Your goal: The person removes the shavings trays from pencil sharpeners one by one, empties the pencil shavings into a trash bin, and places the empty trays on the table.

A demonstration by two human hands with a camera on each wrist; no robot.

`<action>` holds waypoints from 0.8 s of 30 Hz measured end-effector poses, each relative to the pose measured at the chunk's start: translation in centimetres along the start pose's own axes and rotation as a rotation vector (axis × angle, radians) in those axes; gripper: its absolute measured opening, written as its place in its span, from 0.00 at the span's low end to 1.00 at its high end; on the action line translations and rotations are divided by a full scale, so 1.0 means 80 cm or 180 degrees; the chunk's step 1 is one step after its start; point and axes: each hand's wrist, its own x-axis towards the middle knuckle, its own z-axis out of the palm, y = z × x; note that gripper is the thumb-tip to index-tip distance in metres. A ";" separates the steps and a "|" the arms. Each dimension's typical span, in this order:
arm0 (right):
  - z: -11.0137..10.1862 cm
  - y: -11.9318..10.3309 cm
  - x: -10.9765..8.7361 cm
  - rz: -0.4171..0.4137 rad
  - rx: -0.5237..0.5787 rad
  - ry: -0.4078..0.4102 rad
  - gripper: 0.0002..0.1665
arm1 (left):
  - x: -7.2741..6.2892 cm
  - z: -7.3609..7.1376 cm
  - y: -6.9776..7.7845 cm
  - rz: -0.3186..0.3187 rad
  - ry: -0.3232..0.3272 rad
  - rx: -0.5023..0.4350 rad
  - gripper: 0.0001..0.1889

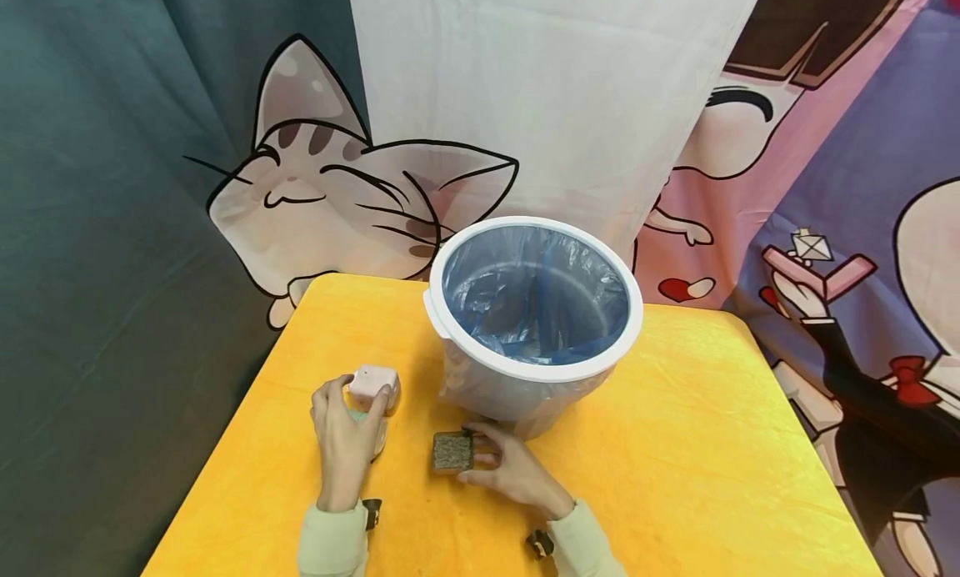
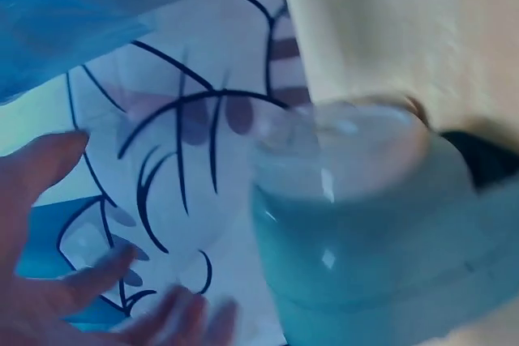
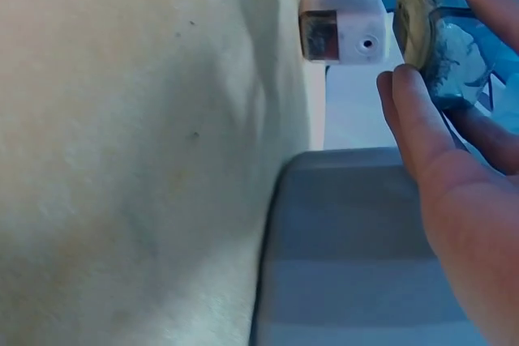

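My left hand (image 1: 347, 444) is over a green pencil sharpener (image 1: 357, 415), which it partly hides. Its fingers are spread, thumb and index tips overlapping a pink pencil sharpener (image 1: 372, 382) just beyond. In the left wrist view the green one looms large beside the fingers, with nothing between them. My right hand (image 1: 517, 469) holds a small clear box of dark shavings (image 1: 452, 451) by its right-hand corners with thumb and fingertips. Seen from the right wrist, this box (image 3: 454, 54) is tilted and stands off the table, and the pink sharpener (image 3: 365, 34) shows its pencil hole.
A round bin (image 1: 438, 310) with a white rim and a clear bluish liner stands behind the right hand. Both hands work over a yellow tabletop (image 1: 675, 460). A printed cloth (image 1: 562, 77) with cartoon figures hangs behind the table.
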 end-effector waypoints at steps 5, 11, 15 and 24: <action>-0.004 0.006 -0.001 -0.0023 -0.0163 -0.0019 0.41 | 0.008 -0.002 0.013 0.0255 -0.0002 -0.0753 0.23; -0.007 0.020 -0.003 -0.0131 -0.0296 -0.0011 0.43 | 0.018 -0.004 0.034 0.0348 -0.0252 -0.1511 0.20; -0.008 0.024 -0.007 -0.0255 -0.0328 0.0003 0.43 | 0.022 -0.009 0.057 0.0432 -0.0463 -0.1706 0.21; -0.012 0.026 -0.016 -0.0287 -0.0169 0.0103 0.42 | 0.029 -0.011 0.097 0.0777 -0.0807 -0.1493 0.23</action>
